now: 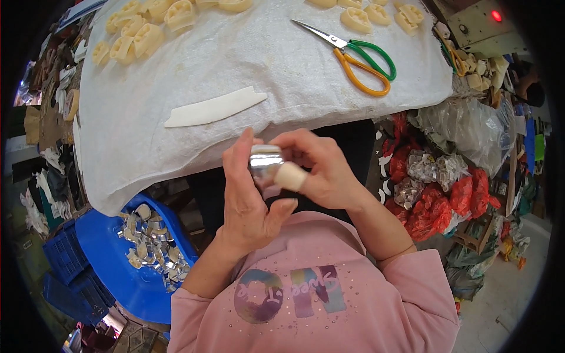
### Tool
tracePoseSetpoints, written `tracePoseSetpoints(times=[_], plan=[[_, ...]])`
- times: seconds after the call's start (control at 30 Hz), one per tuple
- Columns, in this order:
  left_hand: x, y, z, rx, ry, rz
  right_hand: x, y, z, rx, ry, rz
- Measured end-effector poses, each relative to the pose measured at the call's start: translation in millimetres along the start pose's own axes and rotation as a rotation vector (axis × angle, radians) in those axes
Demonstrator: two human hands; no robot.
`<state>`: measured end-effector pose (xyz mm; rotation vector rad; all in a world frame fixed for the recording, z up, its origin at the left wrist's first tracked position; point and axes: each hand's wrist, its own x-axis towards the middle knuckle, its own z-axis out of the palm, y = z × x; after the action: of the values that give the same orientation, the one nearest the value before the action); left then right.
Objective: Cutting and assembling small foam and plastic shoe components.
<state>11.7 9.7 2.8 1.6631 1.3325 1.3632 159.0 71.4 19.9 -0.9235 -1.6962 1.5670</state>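
Note:
Just past the table's near edge, a shiny silver curved piece [266,160] is held between my two hands. My left hand [244,197] wraps its left side, with the fingers up and the thumb reaching toward the right. My right hand [321,167] grips it from the right, its fingers bent behind the piece. A cream cover [291,176] sits on my right thumb. Close beyond the hands, a curved white strip [215,107] lies flat on the white cloth [247,65]. Scissors [359,59] with one green and one orange handle rest farther right, tips toward the upper left.
Several cream hollow moulded pieces [147,40] are along the cloth's far side. At lower left, a blue tub [97,235] holds many silver pieces [156,247]. Red plastic bags [432,212] and clear bags [471,132] are piled to the right. Blue crates [65,253] stand far left.

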Motion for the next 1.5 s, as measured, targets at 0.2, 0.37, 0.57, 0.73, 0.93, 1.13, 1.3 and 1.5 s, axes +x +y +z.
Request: tracePoseSetpoints(times=[0.2, 0.37, 0.57, 0.73, 0.93, 1.13, 1.3, 1.5], plan=[[-6.1, -4.1, -2.6, -0.248, 0.008, -0.286, -8.5, 12.1, 1.6, 0.236, 0.041, 0.107], [7.8, 9.5, -11.5, 0.128, -0.017, -0.131, 3.7, 20.4, -14.5, 0.387, 0.013, 0.161], [15.3, 15.3, -11.0, 0.275, -0.046, 0.119, 13.0, 11.3, -24.0, 0.31, -0.171, 0.273], [11.4, 13.5, -4.7, 0.272, -0.018, 0.067, 6.7, 13.2, -14.0, -0.271, -0.024, -0.175], [20.5, 10.6, 0.2, 0.403, 0.028, 0.182, 0.8, 22.8, -11.6, 0.28, -0.025, 0.099], [16.4, 13.6, 13.9, 0.454, 0.135, 0.137, -5.6, 28.0, 0.0, 0.348, 0.049, 0.034], [21.0, 10.1, 19.0, 0.535, 0.193, 0.197, -4.4, 31.0, 15.7, 0.103, 0.334, -0.075], [21.0, 10.6, 16.5, 0.546, 0.249, 0.16, -11.8, 33.3, 18.6, 0.528, 0.236, 0.058]])
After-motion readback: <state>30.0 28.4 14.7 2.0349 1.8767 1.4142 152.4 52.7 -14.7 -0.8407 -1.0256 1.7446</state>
